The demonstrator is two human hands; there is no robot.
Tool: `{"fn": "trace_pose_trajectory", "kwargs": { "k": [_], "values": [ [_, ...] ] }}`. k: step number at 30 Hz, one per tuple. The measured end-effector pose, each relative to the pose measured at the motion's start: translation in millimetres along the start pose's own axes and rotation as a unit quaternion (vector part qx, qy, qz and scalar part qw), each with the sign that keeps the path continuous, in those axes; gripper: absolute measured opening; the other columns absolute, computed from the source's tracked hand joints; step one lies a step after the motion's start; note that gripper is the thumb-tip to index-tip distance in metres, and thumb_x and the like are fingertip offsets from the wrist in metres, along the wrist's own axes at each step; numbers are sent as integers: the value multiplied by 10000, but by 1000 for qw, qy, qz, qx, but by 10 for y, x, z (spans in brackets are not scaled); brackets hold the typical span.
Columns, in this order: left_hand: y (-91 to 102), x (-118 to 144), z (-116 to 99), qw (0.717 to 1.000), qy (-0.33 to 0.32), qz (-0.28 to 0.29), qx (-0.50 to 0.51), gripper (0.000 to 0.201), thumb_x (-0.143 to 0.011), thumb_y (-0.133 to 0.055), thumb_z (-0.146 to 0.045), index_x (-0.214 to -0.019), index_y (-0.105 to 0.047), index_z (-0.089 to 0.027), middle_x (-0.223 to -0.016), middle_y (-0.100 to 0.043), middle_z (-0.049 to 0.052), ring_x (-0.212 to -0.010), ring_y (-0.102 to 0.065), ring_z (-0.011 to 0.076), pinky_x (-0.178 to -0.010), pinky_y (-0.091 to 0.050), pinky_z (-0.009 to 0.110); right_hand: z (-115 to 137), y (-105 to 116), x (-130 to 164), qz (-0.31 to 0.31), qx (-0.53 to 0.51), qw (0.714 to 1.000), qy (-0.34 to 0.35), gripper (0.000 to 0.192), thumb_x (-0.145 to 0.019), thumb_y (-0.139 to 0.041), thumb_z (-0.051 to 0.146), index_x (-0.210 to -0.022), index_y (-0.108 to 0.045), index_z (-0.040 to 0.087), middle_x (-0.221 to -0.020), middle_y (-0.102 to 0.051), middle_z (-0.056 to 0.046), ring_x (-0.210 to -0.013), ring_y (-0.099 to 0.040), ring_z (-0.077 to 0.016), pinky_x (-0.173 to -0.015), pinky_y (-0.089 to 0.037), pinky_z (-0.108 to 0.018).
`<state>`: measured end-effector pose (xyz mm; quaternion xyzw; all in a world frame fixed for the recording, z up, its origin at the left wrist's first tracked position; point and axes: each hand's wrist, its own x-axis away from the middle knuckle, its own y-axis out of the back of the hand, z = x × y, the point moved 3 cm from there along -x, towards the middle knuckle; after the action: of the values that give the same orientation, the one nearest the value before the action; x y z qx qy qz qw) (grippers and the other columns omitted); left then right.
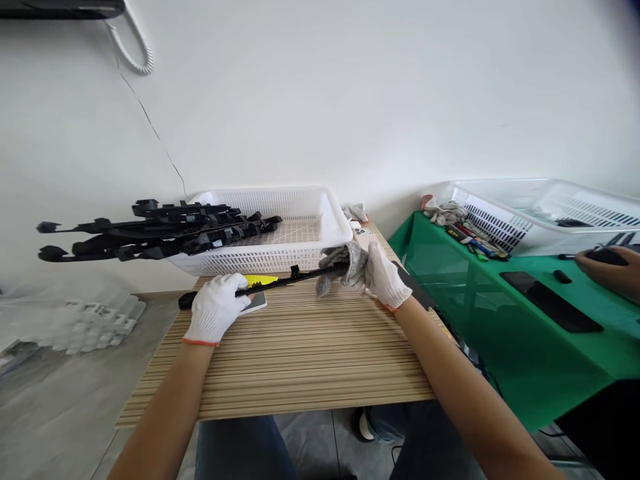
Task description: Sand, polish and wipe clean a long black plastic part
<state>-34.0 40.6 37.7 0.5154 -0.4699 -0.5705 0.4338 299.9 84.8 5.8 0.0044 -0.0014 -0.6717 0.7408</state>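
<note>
White painted wall [350,100] fills the upper view, evenly lit, no shadows of note. Dark unit [60,8] at top left corner, partly cut off, possibly a wall phone or an air conditioner; coiled white cord [131,50] hangs from it, thin wire [155,133] runs down the wall. Striped wood-grain table [300,360] at centre, set against the wall. Second table under green cloth [530,347] just beside it on the right. Grey tiled floor [55,400] at left, with clear plastic bags [75,313] lying by the wall
</note>
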Motion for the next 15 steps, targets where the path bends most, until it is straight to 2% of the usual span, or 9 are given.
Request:
{"fn": "trace_pose_trajectory", "kwargs": {
  "k": [1, 3, 6, 9, 13, 15],
  "values": [
    [-4, -3, 11, 1000, 2, 0, -2, 234, -829, -583, -392, -947, -698, -225, -886, -725, 83, -862, -667, 299, -704, -467, 356, 13, -4, 21, 31, -31, 998, -38, 803, -881, -210, 797, -1081, -664, 165, -651, -693, -89, -520, -625, -200, -458, -483, -282],
    [-7, -9, 32, 1000, 3, 0, -4, 238, -830, -579, -394, -947, -697, -224, -907, -732, 88, -873, -667, 299, -718, -471, 358, 60, 15, 83, 74, -59, 991, -91, 737, -877, -271, 775, -1020, -654, 162, -538, -639, -66, -385, -528, -165, -353, -375, -240],
    [5, -13, 61, 1000, 2, -6, -2, 215, -825, -585, -375, -928, -696, -223, -922, -739, 92, -887, -668, 300, -733, -472, 361, 171, 69, 189, 104, -12, 991, -80, 580, -802, -532, 716, -996, -633, 178, -479, -596, -14, -306, -415, -114, -298, -231, -203],
    [22, -15, 83, 1000, 8, -9, -1, 186, -810, -597, -340, -916, -702, -229, -912, -745, 83, -888, -673, 297, -751, -473, 362, 231, 58, 255, 117, 47, 991, -46, 530, -705, -710, 623, -1009, -584, 207, -536, -615, 28, -331, -419, -86, -312, -229, -176],
    [23, -10, 73, 1000, 0, -3, 4, 160, -811, -612, -319, -902, -699, -221, -915, -744, 84, -894, -673, 299, -739, -472, 362, 197, -39, 232, 90, 33, 995, -12, 554, -643, -748, 630, -934, -529, 212, -561, -611, 44, -342, -388, -67, -324, -260, -182],
    [24, -2, 52, 1000, -10, -3, 10, 140, -818, -622, -324, -881, -688, -217, -906, -741, 79, -894, -674, 299, -720, -471, 359, 171, -75, 204, 63, 17, 998, 12, 546, -643, -758, 600, -955, -536, 211, -568, -605, 50, -363, -410, -71, -342, -285, -188]
  ]
}}
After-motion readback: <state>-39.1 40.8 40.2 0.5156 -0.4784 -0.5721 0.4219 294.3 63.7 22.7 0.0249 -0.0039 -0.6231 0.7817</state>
